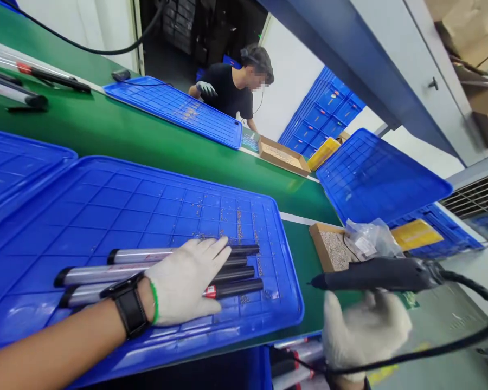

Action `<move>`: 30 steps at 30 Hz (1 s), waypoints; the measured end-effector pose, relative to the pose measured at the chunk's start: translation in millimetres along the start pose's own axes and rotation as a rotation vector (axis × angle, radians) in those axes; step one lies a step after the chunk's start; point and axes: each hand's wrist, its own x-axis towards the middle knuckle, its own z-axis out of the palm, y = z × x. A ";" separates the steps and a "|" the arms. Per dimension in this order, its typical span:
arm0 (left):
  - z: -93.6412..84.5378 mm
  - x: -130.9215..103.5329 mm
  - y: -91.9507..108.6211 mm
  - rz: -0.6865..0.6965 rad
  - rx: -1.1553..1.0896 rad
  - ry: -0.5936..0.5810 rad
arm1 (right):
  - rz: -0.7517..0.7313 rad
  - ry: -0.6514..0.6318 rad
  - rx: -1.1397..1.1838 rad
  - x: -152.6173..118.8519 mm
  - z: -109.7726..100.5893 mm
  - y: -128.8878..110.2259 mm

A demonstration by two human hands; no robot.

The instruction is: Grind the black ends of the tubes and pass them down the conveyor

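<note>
White gloves cover both our hands, and our left hand point(189, 281) lies flat, palm down and thumb spread, across several clear tubes with black ends point(106, 274). These tubes rest side by side on a blue tray point(122, 200), toward its near right part, and the tray sits on a green desk point(166, 154). Tiny metal pieces point(239, 225) are scattered on the tray just beyond our fingertips. Our right hand point(366, 330), blurred, is closed around a black electric driver point(374, 274) from below, its grip partly hidden; the tip points left, toward the tray but apart from it. Behind the driver we see a cardboard box point(335, 249) filled with small metal pieces, and a clear plastic bag point(368, 238) beside it. Across the desk, a co-worker in a black shirt point(228, 89) stands near another blue tray point(171, 108).
</note>
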 end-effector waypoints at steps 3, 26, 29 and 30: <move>5.4 -3.7 0.7 -0.027 0.031 0.059 | 0.350 0.128 0.302 23.8 28.8 -11.0; -1.5 5.0 -31.7 -0.196 0.070 0.159 | 0.675 -0.274 1.393 56.9 191.3 -96.6; -2.8 6.3 -30.4 -0.197 0.052 0.166 | 0.695 -0.278 1.393 50.1 198.4 -96.8; -2.8 6.8 -30.3 -0.197 0.044 0.180 | 0.701 -0.279 1.388 48.0 201.4 -96.4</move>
